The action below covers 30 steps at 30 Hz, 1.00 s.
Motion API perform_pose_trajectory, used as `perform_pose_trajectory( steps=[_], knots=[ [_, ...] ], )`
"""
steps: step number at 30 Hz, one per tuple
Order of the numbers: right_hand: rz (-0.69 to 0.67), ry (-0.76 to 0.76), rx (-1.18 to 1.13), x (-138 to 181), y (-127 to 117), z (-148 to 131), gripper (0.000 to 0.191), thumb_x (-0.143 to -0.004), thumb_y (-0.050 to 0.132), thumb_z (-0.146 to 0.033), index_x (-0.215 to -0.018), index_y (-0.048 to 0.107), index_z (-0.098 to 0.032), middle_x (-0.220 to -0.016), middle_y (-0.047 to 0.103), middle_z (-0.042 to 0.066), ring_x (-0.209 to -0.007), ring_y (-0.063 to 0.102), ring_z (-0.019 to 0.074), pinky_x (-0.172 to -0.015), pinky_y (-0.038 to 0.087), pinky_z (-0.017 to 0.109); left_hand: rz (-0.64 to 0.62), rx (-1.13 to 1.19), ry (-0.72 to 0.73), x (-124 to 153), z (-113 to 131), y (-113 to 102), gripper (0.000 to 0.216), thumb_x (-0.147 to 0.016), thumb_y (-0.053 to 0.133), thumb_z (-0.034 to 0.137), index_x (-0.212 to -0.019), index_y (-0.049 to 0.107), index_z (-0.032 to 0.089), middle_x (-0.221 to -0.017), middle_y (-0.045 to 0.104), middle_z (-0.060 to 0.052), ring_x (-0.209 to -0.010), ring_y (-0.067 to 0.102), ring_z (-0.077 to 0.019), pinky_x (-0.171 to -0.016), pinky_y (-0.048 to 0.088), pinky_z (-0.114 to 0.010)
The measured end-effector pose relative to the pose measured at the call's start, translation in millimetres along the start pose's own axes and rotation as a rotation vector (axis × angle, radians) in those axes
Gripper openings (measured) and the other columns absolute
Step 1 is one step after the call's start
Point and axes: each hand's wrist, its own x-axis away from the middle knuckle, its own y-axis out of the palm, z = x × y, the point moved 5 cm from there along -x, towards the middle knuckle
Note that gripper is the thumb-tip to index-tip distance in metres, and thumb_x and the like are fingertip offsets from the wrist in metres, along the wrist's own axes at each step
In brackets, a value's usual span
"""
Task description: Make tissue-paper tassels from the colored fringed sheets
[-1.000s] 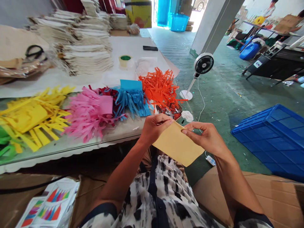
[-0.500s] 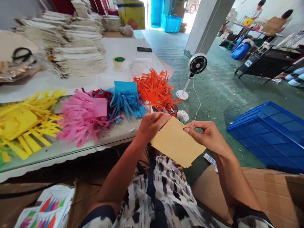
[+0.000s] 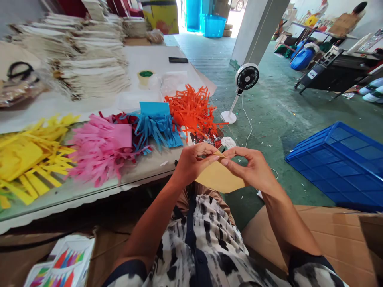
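A pale yellow paper sheet (image 3: 220,177) hangs above my lap, its upper edge pinched from both sides. My left hand (image 3: 199,160) grips that edge between thumb and fingers. Close against it, my right hand (image 3: 249,164) pinches the same edge, where the paper is creased or folded over. Fingers cover part of the fold. Left of my hands, fringed bundles lie along the table edge: orange (image 3: 191,107), blue (image 3: 157,125), pink (image 3: 103,143) and yellow (image 3: 30,153). Dark red strips (image 3: 119,118) show between pink and blue.
Stacks of off-white material (image 3: 92,59), a tape roll (image 3: 145,77), a black phone (image 3: 178,60) and scissors (image 3: 20,71) rest on the table. A fan (image 3: 247,77) stands on the floor. To my right are a blue crate (image 3: 338,163) and cardboard (image 3: 323,239).
My right hand has moved left, closer to my left hand. The sheet's top edge is now bent between them, and less of its face shows.
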Motion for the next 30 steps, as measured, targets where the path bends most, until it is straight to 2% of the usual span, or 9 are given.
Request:
perform_pose_trajectory(
  steps=[3, 7, 10, 15, 18, 21, 27, 29, 30],
  knots=[
    [0.117, -0.008, 0.015, 0.3, 3.2, -0.4, 0.02, -0.096, 0.073, -0.043, -0.097, 0.081, -0.025, -0.093, 0.08, 0.002, -0.086, 0.073, 0.0195, -0.083, 0.054, 0.032, -0.005, 0.058, -0.017, 1.2, -1.1, 0.9, 0.019, -0.085, 0.081, 0.034, -0.097, 0.078, 0.019, -0.093, 0.082, -0.006, -0.086, 0.076, -0.0189, -0.071, 0.057, -0.025],
    [0.216, -0.062, 0.012, 4.0, 4.7, -1.9, 0.015, -0.095, 0.075, -0.039, -0.096, 0.082, -0.026, -0.094, 0.082, 0.002, -0.086, 0.074, 0.0194, -0.082, 0.056, 0.032, -0.001, 0.091, -0.004, 2.0, -2.1, 0.7, 0.02, -0.085, 0.082, 0.031, -0.1, 0.078, 0.018, -0.095, 0.082, -0.006, -0.088, 0.078, -0.0186, -0.076, 0.059, -0.026],
    [0.267, -0.114, -0.019, 6.0, 4.6, -2.3, 0.01, -0.093, 0.078, -0.035, -0.094, 0.082, -0.026, -0.095, 0.082, 0.001, -0.086, 0.074, 0.0182, -0.083, 0.057, 0.032, 0.002, 0.098, -0.007, 3.0, -2.5, 1.8, 0.025, -0.084, 0.084, 0.031, -0.104, 0.078, 0.019, -0.095, 0.082, -0.005, -0.09, 0.078, -0.0181, -0.074, 0.059, -0.024],
    [0.304, -0.124, -0.081, 6.5, 5.9, -0.8, 0.006, -0.092, 0.079, -0.031, -0.094, 0.081, -0.026, -0.093, 0.081, 0.0, -0.084, 0.074, 0.017, -0.08, 0.058, 0.03, 0.015, 0.102, -0.021, 4.5, -1.4, 2.4, 0.027, -0.082, 0.085, 0.032, -0.105, 0.079, 0.02, -0.094, 0.082, -0.005, -0.091, 0.077, -0.0183, -0.074, 0.058, -0.024],
    [0.333, -0.13, -0.07, 7.1, 5.7, -0.7, 0.005, -0.091, 0.079, -0.03, -0.091, 0.081, -0.025, -0.091, 0.081, 0.0, -0.083, 0.073, 0.0171, -0.079, 0.058, 0.03, 0.018, 0.08, -0.02, 4.1, 0.6, 1.0, 0.021, -0.084, 0.082, 0.031, -0.101, 0.081, 0.019, -0.094, 0.082, -0.005, -0.086, 0.076, -0.0172, -0.074, 0.056, -0.025],
    [0.331, -0.121, -0.088, 8.0, 7.0, 2.5, 0.005, -0.092, 0.08, -0.031, -0.091, 0.081, -0.026, -0.09, 0.08, 0.0, -0.083, 0.073, 0.0171, -0.08, 0.058, 0.031, 0.039, 0.029, -0.021, 3.7, 2.2, -0.3, 0.015, -0.087, 0.077, 0.032, -0.089, 0.083, 0.019, -0.085, 0.081, -0.003, -0.076, 0.07, -0.0142, -0.067, 0.051, -0.023],
    [0.316, -0.185, -0.069, 8.9, 10.6, 1.0, 0.006, -0.095, 0.076, -0.03, -0.092, 0.079, -0.026, -0.096, 0.08, 0.002, -0.091, 0.074, 0.0185, -0.084, 0.058, 0.032, 0.109, 0.097, -0.118, 6.8, -1.4, 2.3, 0.027, -0.087, 0.077, 0.042, -0.079, 0.08, 0.016, -0.068, 0.068, -0.001, -0.062, 0.055, -0.0109, -0.056, 0.041, -0.022],
    [0.309, -0.178, -0.068, 8.7, 9.0, -1.0, 0.007, -0.094, 0.077, -0.031, -0.099, 0.078, -0.026, -0.102, 0.079, 0.002, -0.095, 0.074, 0.0187, -0.088, 0.059, 0.033, 0.123, 0.091, -0.122, 7.5, -1.7, 1.8, 0.028, -0.088, 0.076, 0.042, -0.078, 0.079, 0.016, -0.07, 0.068, -0.001, -0.063, 0.055, -0.0109, -0.057, 0.04, -0.022],
    [0.295, -0.157, -0.083, 8.6, 7.7, -1.0, 0.017, -0.093, 0.079, -0.033, -0.109, 0.077, -0.027, -0.108, 0.079, 0.003, -0.097, 0.074, 0.0189, -0.088, 0.059, 0.033, 0.131, 0.082, -0.114, 7.5, -1.7, 0.8, 0.027, -0.089, 0.075, 0.041, -0.078, 0.079, 0.016, -0.071, 0.068, -0.001, -0.064, 0.055, -0.0108, -0.057, 0.04, -0.022]
  ],
)
